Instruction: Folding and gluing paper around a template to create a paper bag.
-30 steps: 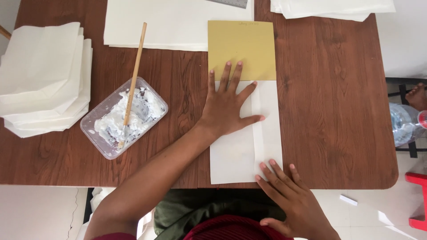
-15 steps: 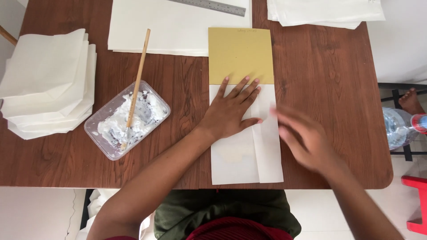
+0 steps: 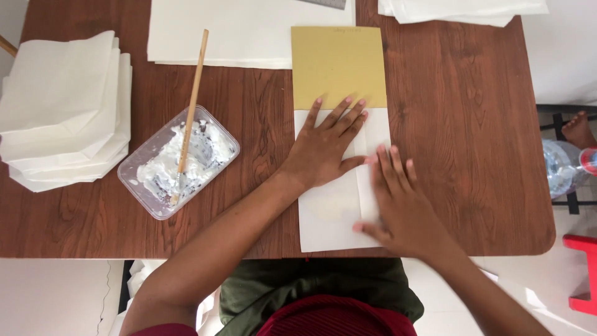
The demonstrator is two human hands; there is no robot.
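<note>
On the bench (image 3: 472,124), a white sheet (image 3: 329,214) lies folded over the lower part of a yellow card (image 3: 339,65). Both hands press flat on it, fingers spread, grasping nothing: left hand (image 3: 323,149), right hand (image 3: 401,205). The card's upper part remains uncovered; the paste tub (image 3: 177,162) and brush (image 3: 189,102) rest aside.

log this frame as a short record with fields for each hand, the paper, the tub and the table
left hand: left hand pressed flat, fingers spread, on the white paper
right hand: right hand flat on the paper's right side, beside the left
paper: folded white sheet lying over the lower part of a yellow card
tub: clear plastic tub of white paste, wooden stick resting in it
table: brown wooden table, stack of folded white sheets at left
</note>
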